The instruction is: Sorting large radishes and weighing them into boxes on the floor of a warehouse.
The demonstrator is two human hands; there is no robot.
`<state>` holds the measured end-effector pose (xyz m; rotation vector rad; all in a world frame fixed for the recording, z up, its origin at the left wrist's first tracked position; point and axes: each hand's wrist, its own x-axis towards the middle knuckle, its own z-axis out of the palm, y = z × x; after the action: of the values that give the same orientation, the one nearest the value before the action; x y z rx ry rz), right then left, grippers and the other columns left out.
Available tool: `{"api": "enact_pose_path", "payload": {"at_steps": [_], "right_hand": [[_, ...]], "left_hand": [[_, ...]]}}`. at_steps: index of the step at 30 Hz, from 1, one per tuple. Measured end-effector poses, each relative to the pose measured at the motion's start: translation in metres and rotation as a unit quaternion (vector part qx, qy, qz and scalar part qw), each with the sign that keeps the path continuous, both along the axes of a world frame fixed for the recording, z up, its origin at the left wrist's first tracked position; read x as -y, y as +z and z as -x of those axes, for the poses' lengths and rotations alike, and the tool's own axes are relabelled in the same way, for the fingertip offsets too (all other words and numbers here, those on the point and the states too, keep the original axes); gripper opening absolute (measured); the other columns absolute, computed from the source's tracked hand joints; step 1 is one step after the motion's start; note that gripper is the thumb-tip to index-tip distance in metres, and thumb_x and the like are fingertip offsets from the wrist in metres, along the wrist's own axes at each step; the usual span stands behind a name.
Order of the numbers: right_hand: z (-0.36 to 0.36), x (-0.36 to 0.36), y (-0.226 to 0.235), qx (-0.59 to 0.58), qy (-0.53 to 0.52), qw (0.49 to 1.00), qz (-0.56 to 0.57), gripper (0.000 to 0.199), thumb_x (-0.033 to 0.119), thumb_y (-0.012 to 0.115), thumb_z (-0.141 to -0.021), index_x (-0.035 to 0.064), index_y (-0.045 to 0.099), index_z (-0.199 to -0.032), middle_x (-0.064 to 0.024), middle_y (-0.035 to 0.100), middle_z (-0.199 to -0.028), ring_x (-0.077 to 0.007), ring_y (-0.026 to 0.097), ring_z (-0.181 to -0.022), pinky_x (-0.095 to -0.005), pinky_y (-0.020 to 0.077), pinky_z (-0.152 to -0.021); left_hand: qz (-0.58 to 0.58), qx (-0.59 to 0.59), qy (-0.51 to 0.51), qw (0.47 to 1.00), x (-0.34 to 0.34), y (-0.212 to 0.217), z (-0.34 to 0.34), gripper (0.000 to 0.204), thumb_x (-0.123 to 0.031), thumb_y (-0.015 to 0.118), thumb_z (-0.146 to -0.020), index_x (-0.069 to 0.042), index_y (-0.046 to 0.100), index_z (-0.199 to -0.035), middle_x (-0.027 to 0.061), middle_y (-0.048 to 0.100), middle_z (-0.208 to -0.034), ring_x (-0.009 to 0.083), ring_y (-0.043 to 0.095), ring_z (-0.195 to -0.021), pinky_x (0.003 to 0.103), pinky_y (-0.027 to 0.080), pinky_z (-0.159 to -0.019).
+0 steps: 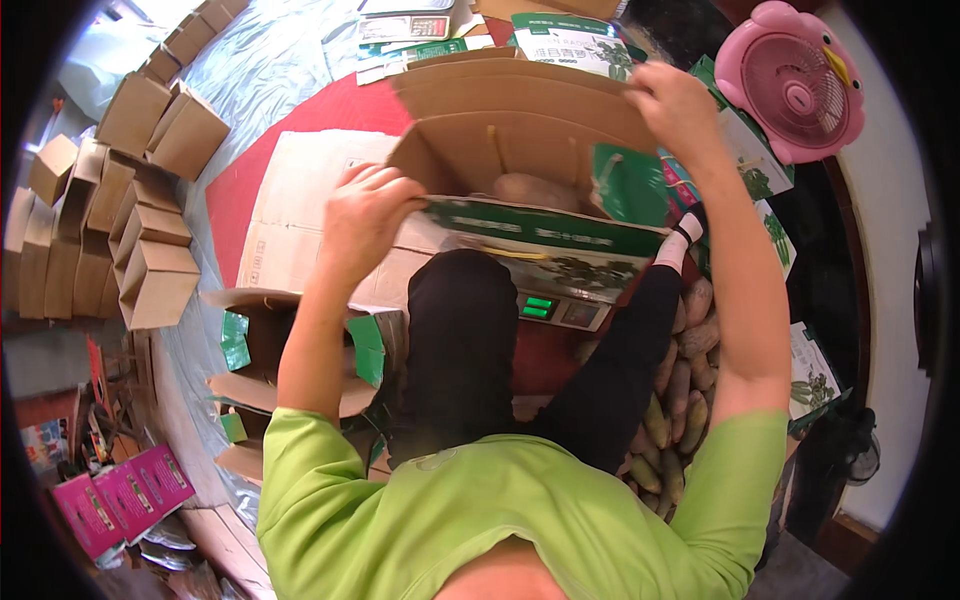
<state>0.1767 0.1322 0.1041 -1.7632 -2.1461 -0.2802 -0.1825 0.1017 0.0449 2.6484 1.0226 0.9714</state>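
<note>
In front of my knees stands a cardboard carton (590,272) with a green printed front and brown inside, its top flaps raised. A pale pinkish root vegetable (537,190) shows inside; the rest of its contents is hidden. My left hand (372,215) has its fingers curled around the near-left corner of the carton's edge. At the far right, my right hand (678,112) pinches the corner of the raised far flap (540,80). A green side flap (628,185) leans inward on the right. Below the carton's front, a scale (560,311) shows a lit green display.
Long root vegetables (680,400) lie heaped beside my right leg. Left of me are opened cartons (290,395) and rows of folded brown boxes (155,280). A pink fan (795,85) stands at far right. Flat cardboard (300,215) lies on the red mat (345,110).
</note>
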Motion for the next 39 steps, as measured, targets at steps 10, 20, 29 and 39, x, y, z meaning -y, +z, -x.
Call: {"api": "enact_pose_path", "payload": {"at_steps": [10,20,29,39], "right_hand": [[0.131,-0.052,-0.066,-0.104,0.053,0.993,-0.003,0.016,0.027,0.063,-0.079,0.0157,0.069,-0.088,-0.0060,0.067,-0.094,-0.0263,0.063,-0.091,-0.0402,0.0503,-0.076],[0.222,-0.033,-0.152,-0.136,0.052,0.943,0.299,0.026,0.030,0.069,-0.078,0.0109,0.071,-0.095,-0.0108,0.068,-0.100,-0.0272,0.065,-0.096,-0.0397,0.0511,-0.082],[0.056,0.053,-0.183,-0.419,-0.020,0.889,0.183,0.019,0.023,0.065,-0.074,0.0062,0.070,-0.083,-0.0108,0.067,-0.071,-0.0199,0.066,-0.066,-0.0339,0.0521,-0.063],[-0.112,0.280,-0.220,-0.635,-0.337,0.694,-0.043,0.012,0.009,0.059,-0.083,-0.0020,0.064,-0.081,-0.0052,0.063,-0.067,-0.0108,0.058,-0.057,-0.0253,0.0478,-0.054]], "left_hand": [[-0.045,-0.149,0.139,0.978,0.011,0.018,0.110,0.004,-0.010,0.061,-0.079,-0.006,0.061,-0.079,0.0082,0.060,-0.076,0.0274,0.058,-0.080,0.040,0.041,-0.092],[0.110,-0.312,0.274,0.903,0.032,-0.068,0.253,0.006,-0.011,0.059,-0.078,-0.005,0.061,-0.078,0.0118,0.063,-0.085,0.0305,0.058,-0.087,0.040,0.044,-0.082],[0.171,-0.164,0.274,0.932,0.032,-0.063,0.187,0.016,-0.013,0.059,-0.087,-0.001,0.065,-0.096,0.0150,0.064,-0.092,0.0318,0.061,-0.083,0.039,0.047,-0.074],[0.109,-0.102,-0.011,0.989,0.043,-0.005,-0.019,0.015,-0.005,0.059,-0.083,-0.001,0.064,-0.097,0.0125,0.064,-0.096,0.0297,0.058,-0.093,0.040,0.042,-0.088]]}}
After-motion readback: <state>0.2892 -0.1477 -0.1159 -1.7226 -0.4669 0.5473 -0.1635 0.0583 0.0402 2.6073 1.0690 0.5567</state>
